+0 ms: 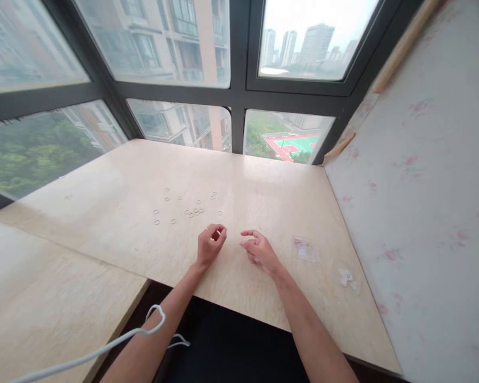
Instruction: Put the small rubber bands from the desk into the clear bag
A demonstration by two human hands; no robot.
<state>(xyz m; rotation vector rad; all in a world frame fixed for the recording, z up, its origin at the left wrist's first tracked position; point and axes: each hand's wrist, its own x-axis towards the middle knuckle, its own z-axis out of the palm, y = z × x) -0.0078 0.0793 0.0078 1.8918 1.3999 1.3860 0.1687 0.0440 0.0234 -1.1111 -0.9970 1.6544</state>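
Just above the pale stone-patterned ledge, my left hand has its thumb and fingertips pinched together. Whatever lies in that pinch, if anything, is too small to make out; a thin light band shows at one of its fingers. Facing it, my right hand holds its thumb and index finger apart with the other fingers curled, and nothing shows between them. Beyond my left hand lie several thin small rings, among them a touching cluster and a single ring.
Right of my right hand is a clear plastic packet with small contents. A second clear bag with white bits lies near the papered wall. A white cable crosses the lower left. Dark window frames border the ledge.
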